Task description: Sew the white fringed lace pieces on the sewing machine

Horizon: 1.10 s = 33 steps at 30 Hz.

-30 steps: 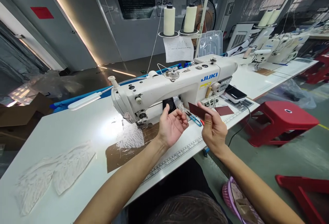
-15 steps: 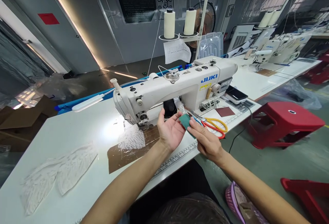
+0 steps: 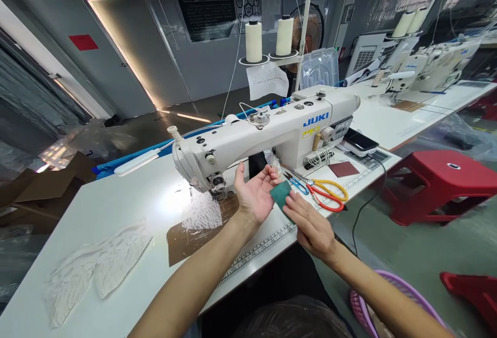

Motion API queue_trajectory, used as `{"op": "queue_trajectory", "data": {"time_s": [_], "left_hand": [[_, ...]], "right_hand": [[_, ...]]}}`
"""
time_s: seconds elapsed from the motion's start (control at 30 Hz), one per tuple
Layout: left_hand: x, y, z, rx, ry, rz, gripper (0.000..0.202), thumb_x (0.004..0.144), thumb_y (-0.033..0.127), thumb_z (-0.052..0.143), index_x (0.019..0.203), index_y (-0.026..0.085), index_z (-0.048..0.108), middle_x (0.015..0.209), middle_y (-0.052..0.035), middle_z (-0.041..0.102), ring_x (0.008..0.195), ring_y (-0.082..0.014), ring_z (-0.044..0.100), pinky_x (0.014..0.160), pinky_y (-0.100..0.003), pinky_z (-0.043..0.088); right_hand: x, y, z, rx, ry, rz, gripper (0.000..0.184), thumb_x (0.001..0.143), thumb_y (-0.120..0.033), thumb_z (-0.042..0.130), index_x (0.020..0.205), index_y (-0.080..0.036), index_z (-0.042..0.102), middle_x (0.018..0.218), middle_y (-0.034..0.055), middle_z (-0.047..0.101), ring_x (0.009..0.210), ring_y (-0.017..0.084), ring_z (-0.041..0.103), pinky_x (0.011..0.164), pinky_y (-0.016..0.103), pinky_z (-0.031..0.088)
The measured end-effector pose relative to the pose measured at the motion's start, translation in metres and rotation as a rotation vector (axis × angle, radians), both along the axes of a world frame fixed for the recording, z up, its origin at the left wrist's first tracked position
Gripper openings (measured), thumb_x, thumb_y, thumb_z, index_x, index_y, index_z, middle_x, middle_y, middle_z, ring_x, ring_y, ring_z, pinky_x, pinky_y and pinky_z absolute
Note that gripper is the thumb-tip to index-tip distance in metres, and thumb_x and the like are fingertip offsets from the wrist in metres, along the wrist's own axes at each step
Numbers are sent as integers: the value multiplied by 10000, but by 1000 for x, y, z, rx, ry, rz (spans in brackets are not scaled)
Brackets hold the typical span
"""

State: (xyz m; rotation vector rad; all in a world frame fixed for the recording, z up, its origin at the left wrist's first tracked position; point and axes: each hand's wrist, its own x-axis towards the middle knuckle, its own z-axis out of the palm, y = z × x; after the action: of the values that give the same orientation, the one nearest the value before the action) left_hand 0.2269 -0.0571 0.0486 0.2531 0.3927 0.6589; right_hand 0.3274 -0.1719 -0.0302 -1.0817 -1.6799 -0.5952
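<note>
Above the front edge of the white tabletop, the right hand grips a small, flat green rectangle with its fingers laid across one face; its thumb is hidden. The left hand is palm up beside it, loosely open, thumb raised and fingers curled; whether it touches the rectangle cannot be told. Scissors with red and yellow handles lie toward the tabletop's right end, near the front edge, with a dark red square behind them.
</note>
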Motion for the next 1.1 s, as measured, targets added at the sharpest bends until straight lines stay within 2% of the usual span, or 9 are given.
{"op": "queue_trajectory", "data": {"time_s": [0.2, 0.3, 0.4, 0.53, 0.7, 0.77, 0.87, 0.93, 1.1], "left_hand": [[7, -5, 2, 55, 27, -20, 605, 915, 640, 401, 928, 89, 651, 841, -128, 647, 739, -186, 624, 710, -279, 546], [7, -4, 3, 87, 70, -57, 631, 879, 685, 430, 919, 98, 659, 825, -118, 650, 735, -201, 628, 729, -304, 548], [7, 3, -5, 40, 96, -4, 609, 869, 679, 462, 835, 97, 641, 749, -94, 610, 657, -160, 595, 684, -266, 540], [11, 4, -15, -4, 100, 22, 564, 889, 633, 475, 823, 97, 638, 724, -91, 604, 633, -144, 579, 618, -241, 529], [13, 5, -13, 37, 147, -2, 603, 886, 649, 470, 858, 80, 666, 796, -125, 648, 716, -175, 631, 676, -253, 557], [11, 8, -13, 76, 192, 40, 609, 891, 641, 468, 859, 69, 674, 820, -138, 656, 760, -183, 649, 737, -258, 565], [10, 9, -18, 265, 259, 74, 493, 891, 555, 549, 920, 83, 689, 995, -158, 675, 929, -203, 662, 852, -283, 553], [13, 5, -22, 469, 364, 42, 349, 844, 457, 676, 944, 123, 695, 1083, -124, 670, 966, -190, 647, 852, -284, 544], [25, -7, -32, 895, 448, -165, 297, 816, 381, 743, 993, 149, 688, 1013, -83, 695, 886, -165, 647, 803, -276, 527]], "right_hand": [[11, 24, 31, 69, 66, -6, 637, 921, -2, 369, 1494, -279, 402, 1385, 77, 559, 1299, 276, 487, 1077, 518, 474], [4, 25, 21, 6, 108, 29, 632, 926, 12, 364, 1488, -275, 413, 1386, 79, 562, 1300, 262, 490, 1071, 490, 490], [1, 13, 6, -17, 145, -4, 635, 912, 23, 380, 1471, -272, 444, 1379, 71, 568, 1261, 256, 536, 1038, 446, 530], [7, 18, 10, 32, 217, -82, 650, 909, 29, 403, 1457, -318, 458, 1403, 36, 543, 1238, 232, 567, 1026, 408, 549], [6, 31, 3, -59, 265, 57, 556, 938, -13, 415, 1415, -280, 520, 1377, 56, 578, 1274, 231, 538, 1055, 423, 519], [9, 22, -6, -138, 455, 105, 438, 960, -85, 459, 1323, -278, 610, 1324, 51, 625, 1237, 239, 576, 1036, 422, 532], [22, 7, -11, -202, 986, 157, 251, 994, -291, 505, 1165, -266, 687, 1189, 50, 707, 1121, 261, 660, 973, 471, 567], [28, 2, -5, -197, 1178, 202, 273, 1008, -384, 469, 1109, -248, 683, 1111, 54, 734, 1043, 265, 695, 925, 510, 585], [21, 0, 17, -215, 1534, 464, 217, 907, -380, 645, 1029, -211, 706, 1043, 65, 742, 992, 246, 696, 930, 460, 573]]}}
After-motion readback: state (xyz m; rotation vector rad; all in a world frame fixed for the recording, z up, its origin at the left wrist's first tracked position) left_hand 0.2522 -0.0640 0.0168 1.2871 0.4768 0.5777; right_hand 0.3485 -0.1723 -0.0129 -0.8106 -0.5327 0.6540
